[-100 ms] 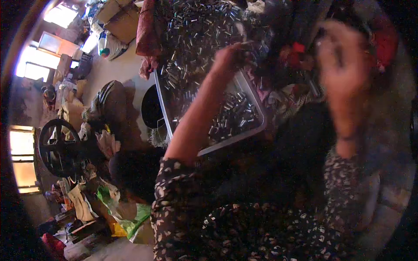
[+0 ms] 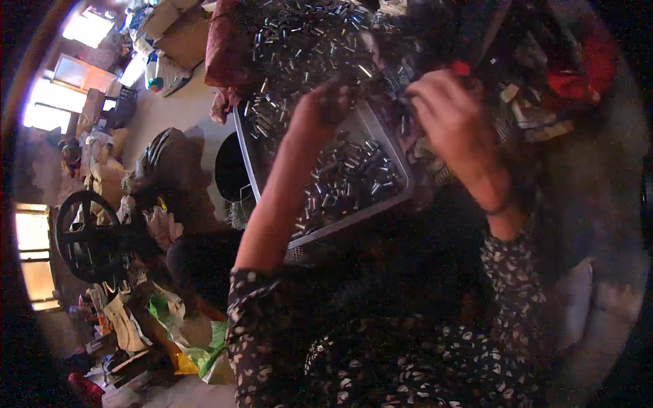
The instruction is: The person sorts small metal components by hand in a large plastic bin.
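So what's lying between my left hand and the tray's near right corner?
A loose scatter of small shiny metal pieces, lying inside the tray between your left hand and that corner, as the head view shows.

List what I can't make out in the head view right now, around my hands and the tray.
- Left hand, head view: shadow and blur hide its fingers and anything they hold.
- Right hand, head view: motion blur hides whether it grips anything.
- Tray, head view: its near-left corner is hidden behind the left forearm.
- Metal pieces, head view: too small and crowded to count; the top edge cuts off their spread.
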